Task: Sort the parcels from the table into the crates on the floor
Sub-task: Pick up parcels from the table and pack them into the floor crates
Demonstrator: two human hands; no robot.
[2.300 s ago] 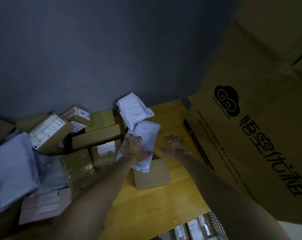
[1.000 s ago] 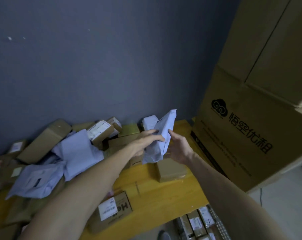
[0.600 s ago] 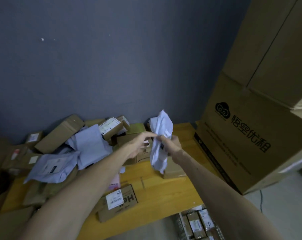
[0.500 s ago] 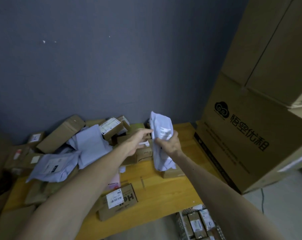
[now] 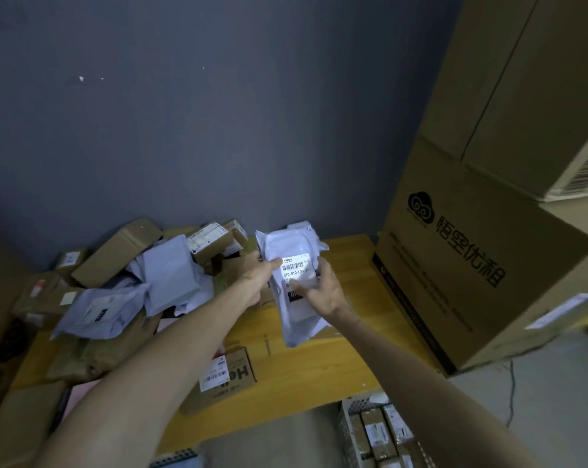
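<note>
I hold a white poly mailer parcel (image 5: 290, 244) upright above the wooden table (image 5: 346, 349), its barcode label facing me. My left hand (image 5: 257, 270) grips its left edge near the top. My right hand (image 5: 321, 290) grips its right side over the label. A pile of brown boxes (image 5: 117, 248) and white mailers (image 5: 176, 271) covers the table's left half. A grey mesh crate (image 5: 348, 420) with small boxes in it stands on the floor at the bottom right.
Large stacked cardboard cartons (image 5: 488, 265) stand to the right, against the table's end. A brown box with a white label (image 5: 228, 373) lies near the table's front edge. A grey wall is behind the table. Another crate's rim (image 5: 174, 456) shows at the bottom.
Both hands lifted the white mailer off the table pile and turned it until its label faces me. The view pulled back, showing more of the table and the crate.
</note>
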